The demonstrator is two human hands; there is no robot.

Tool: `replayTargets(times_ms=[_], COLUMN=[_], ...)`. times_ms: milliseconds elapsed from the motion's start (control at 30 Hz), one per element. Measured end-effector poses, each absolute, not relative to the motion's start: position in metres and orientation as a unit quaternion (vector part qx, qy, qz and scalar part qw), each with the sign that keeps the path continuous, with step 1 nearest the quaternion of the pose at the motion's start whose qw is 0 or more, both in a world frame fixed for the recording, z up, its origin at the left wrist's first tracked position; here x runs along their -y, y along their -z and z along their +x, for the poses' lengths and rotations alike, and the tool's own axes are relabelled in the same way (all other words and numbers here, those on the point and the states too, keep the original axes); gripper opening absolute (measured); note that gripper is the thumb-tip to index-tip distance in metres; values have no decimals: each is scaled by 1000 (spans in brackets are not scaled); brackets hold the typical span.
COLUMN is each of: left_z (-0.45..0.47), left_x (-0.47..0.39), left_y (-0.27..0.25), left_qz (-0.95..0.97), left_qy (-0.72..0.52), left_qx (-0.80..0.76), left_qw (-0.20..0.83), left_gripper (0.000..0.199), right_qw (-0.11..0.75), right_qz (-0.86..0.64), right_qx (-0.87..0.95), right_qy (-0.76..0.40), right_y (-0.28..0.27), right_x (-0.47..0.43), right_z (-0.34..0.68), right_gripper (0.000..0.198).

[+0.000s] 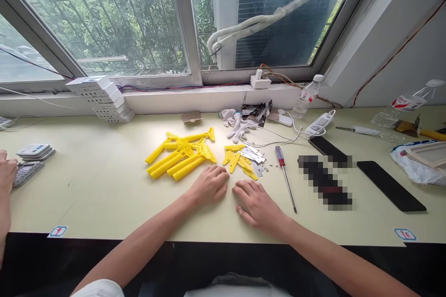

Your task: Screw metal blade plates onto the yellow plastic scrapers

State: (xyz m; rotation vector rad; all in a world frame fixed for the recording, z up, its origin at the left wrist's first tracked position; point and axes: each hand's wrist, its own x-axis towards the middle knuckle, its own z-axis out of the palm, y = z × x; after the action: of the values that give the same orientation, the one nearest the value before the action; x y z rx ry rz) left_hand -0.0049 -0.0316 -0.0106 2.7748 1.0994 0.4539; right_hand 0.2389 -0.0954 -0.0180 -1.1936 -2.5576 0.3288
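Note:
My left hand [209, 184] rests palm down on the table with its fingers loosely bent, holding nothing I can see. Beside it, my right hand [257, 204] lies on the tabletop, thumb apart from the fingers, also with no object visible. Several yellow plastic handles with flared heads [181, 153] are piled just beyond my left hand. Ahead of both hands are small yellow flat plastic pieces [234, 161], grey metal blades [253, 153] and scattered small screws [266, 168]. A screwdriver [285, 178] with a red and clear handle lies right of my right hand.
White gloves [237, 123], dark packets [257, 112], a power strip [318, 124] with its cable and a water bottle [306, 97] sit at the back. Phones [331, 151] and a black slab [390, 184] lie right. Another person's hand [7, 171] is far left, near a calculator [28, 171].

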Motion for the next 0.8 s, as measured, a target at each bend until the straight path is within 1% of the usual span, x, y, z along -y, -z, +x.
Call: replayTargets(times_ms=[233,467,567,667,733,800], left_z=[-17,-43,-45,-31,-14,8], left_x=[21,9,12,18,18,14], left_y=[17,23,21,18,17,17], left_qz=[911,844,840,866,874,874], left_qy=[-156,-231,-230,-222,-210,-204], left_qx=[-381,-484,-491,-448,-435,-436], left_qw=[32,-35,-35,11,48,65], left_gripper=[20,28,35,46,58,73], right_qw=[141,145,151,174,224,285], right_qz=[-414,-431,-434,-442,-459,-498], right_qx=[892,883,880,870,850,811], right_qy=[-115,-115,-121,-131,-131,-116], right_y=[20,21,22,27,33,37], right_x=[97,101,102,101,97,87], right_z=[237,233,232,234,240,250], right_gripper=[45,45,45,43,41,43])
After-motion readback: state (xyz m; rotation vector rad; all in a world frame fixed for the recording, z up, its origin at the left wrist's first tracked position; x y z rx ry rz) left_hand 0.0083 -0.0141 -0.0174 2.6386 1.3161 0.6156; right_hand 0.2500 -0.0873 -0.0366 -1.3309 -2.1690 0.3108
